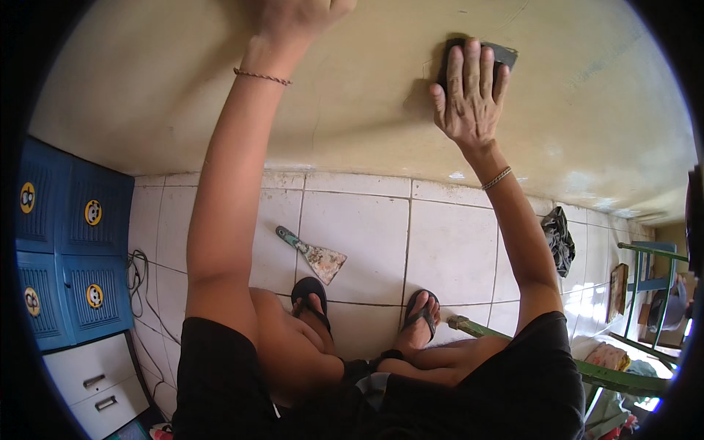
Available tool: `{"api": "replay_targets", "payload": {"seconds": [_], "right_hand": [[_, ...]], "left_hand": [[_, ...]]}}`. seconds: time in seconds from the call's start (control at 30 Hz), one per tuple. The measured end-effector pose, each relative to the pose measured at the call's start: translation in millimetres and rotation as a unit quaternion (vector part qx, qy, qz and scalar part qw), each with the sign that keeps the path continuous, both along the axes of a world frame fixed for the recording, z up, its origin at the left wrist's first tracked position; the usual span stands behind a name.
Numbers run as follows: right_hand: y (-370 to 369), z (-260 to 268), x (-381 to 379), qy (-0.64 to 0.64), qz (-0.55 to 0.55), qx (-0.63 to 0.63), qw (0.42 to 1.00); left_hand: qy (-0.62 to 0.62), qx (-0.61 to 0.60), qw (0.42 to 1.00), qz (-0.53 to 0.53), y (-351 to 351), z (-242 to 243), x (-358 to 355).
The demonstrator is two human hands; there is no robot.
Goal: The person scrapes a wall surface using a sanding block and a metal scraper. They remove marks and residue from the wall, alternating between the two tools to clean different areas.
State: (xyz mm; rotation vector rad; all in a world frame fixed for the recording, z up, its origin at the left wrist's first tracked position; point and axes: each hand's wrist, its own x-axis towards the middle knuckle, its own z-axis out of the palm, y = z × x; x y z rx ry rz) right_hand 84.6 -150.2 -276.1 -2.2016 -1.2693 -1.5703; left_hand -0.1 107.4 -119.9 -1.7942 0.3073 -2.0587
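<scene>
My right hand (473,99) lies flat, fingers slightly spread, over a dark grey piece that looks like sandpaper (505,55), pressing it against the beige wall (363,71). The top edge of the view cuts off my left hand (302,16). It is blurred and up by the same wall, and its fingers are mostly hidden, so I cannot tell whether it holds anything. Below, a putty knife (324,261) with a worn green handle and a stained blade lies on the white tiled floor (357,225), in front of my sandalled feet.
At left stands a blue plastic cabinet (96,258) above white drawers (91,363), with a loose cable (140,275) beside it. A dark crumpled cloth or bag (558,242) lies near the wall at right. Green metal framing (621,379) extends beside my right leg.
</scene>
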Motion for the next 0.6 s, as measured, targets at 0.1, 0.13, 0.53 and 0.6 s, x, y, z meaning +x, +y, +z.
{"api": "replay_targets", "payload": {"seconds": [0.1, 0.13, 0.53, 0.6], "right_hand": [[-7.1, -58.3, 4.8, 0.049, 0.019, -0.020, 0.998], [-10.5, -89.2, 6.5, 0.003, -0.011, -0.107, 0.994], [0.4, 39.6, 3.6, 0.023, 0.015, 0.099, 0.995], [-7.1, -33.3, 7.3, 0.035, -0.007, -0.006, 0.999]], "left_hand": [[-0.008, 0.012, 1.000, -0.007, -2.3, 6.9, 5.9], [-0.013, 0.014, 1.000, -0.012, 0.5, 5.9, 7.5], [0.014, -0.006, 1.000, 0.015, -3.3, 0.2, -5.0], [0.014, -0.006, 1.000, 0.005, -4.4, -2.1, 1.0]]}}
